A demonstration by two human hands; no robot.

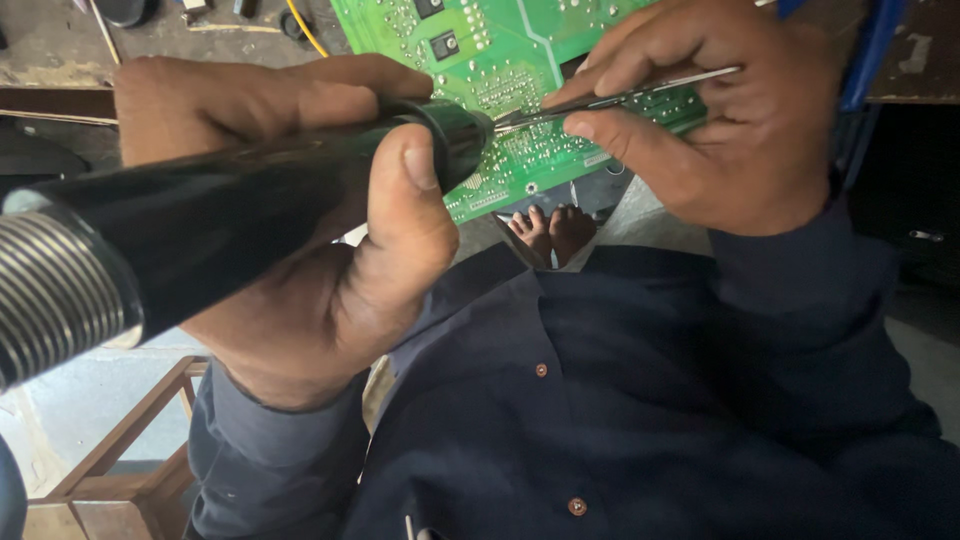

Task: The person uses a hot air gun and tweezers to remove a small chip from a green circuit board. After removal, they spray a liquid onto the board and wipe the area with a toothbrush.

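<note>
Over green circuit board (520,60) | left hand (300,230) grips black tool (230,210) | right hand (720,130) pinches tweezers (620,97)

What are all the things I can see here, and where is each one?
Circuit board: one, green, top centre, resting on the workbench.
Hot-air tool: one, black with a ribbed metal end, lying across the left side, nozzle at the board.
Tweezers: one pair, silver, tips at the board beside the nozzle.
Workbench: one, dark and worn, along the top.
Wooden frame: one, brown, bottom left.
Shirt: one, dark navy, buttoned, lower centre.
Feet: two, bare, below the board.
Left hand: gripping the hot-air tool.
Right hand: pinching the tweezers.
</note>
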